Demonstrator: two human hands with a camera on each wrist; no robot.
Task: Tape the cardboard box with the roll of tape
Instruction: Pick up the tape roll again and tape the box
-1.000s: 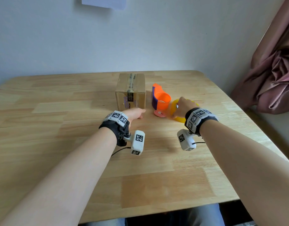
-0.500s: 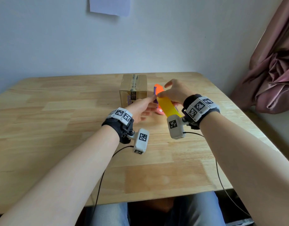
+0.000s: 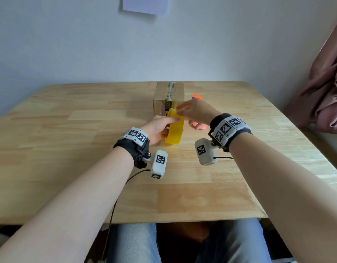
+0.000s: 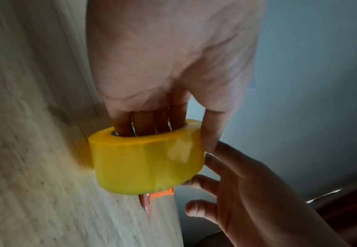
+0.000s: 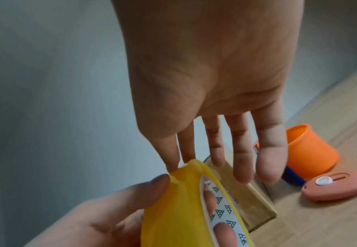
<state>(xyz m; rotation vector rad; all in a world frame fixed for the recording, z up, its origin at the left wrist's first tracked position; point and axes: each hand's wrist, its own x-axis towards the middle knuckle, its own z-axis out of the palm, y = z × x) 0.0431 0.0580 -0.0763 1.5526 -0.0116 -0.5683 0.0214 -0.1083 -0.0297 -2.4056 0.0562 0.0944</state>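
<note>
The cardboard box (image 3: 168, 95) stands at the table's far middle, with a strip of old tape along its top. In front of it my left hand (image 3: 157, 128) holds the yellow roll of tape (image 3: 174, 130) upright, fingers (image 4: 144, 120) through the core and thumb on the outer face. My right hand (image 3: 194, 112) reaches in from the right. Its thumb and forefinger pinch the roll's top rim (image 5: 191, 164) beside my left thumb, and its other fingers (image 5: 241, 150) stretch out straight over the box (image 5: 243, 197).
An orange and blue tape holder (image 5: 308, 150) and a pink box cutter (image 5: 338, 187) lie right of the box, mostly hidden behind my right hand in the head view. A pink curtain (image 3: 325, 95) hangs past the table's right edge (image 3: 296, 149). A wall runs behind the table.
My right hand lifted the roll off the table and brought it left. My left hand has now slid its fingers through the core and holds it, in front of the box.
</note>
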